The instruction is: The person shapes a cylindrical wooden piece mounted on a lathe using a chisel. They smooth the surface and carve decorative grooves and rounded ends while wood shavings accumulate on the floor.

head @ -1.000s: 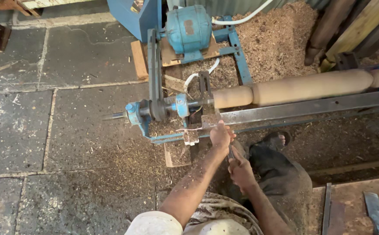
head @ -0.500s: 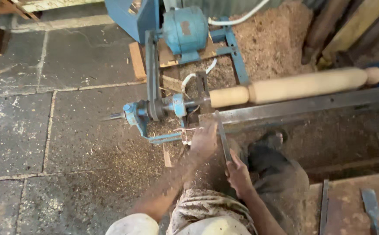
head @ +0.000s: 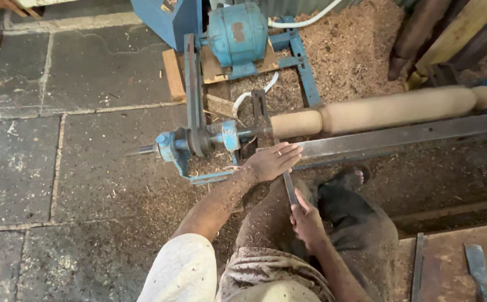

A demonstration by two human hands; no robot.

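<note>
Long flat metal tool (head: 289,189), narrow blade, runs from the right hand up toward the lathe's steel rest bar (head: 400,140). Its upper end passes under the left hand; the tip is hidden there, so contact with the wood cannot be told.

Right hand (head: 306,221) grips the lower end of the tool, fingers curled and clamped around it, low over the person's lap. Left hand (head: 271,161) lies flat across the tool at the near end of the rest bar, palm down, fingers straight and close together, pointing right. A ring shows on one finger. Forearm dusted with sawdust.

Just beyond the left hand: turned wooden spindle (head: 383,111), pale, lying across the lathe, a narrower collar at its left end, a rounded knob at the far right. The spindle sits behind the rest bar and parallel to it.

Left of the spindle, blue headstock (head: 198,140) with a dark belt running up to a blue motor (head: 236,34) on a wooden board. White cable curls between them.

Person's bare foot (head: 350,178) rests below the bar. Wood shavings heaped behind the lathe; stone slab floor (head: 59,156) to the left. A chisel (head: 477,267) lies at lower right on a rusty surface.
</note>
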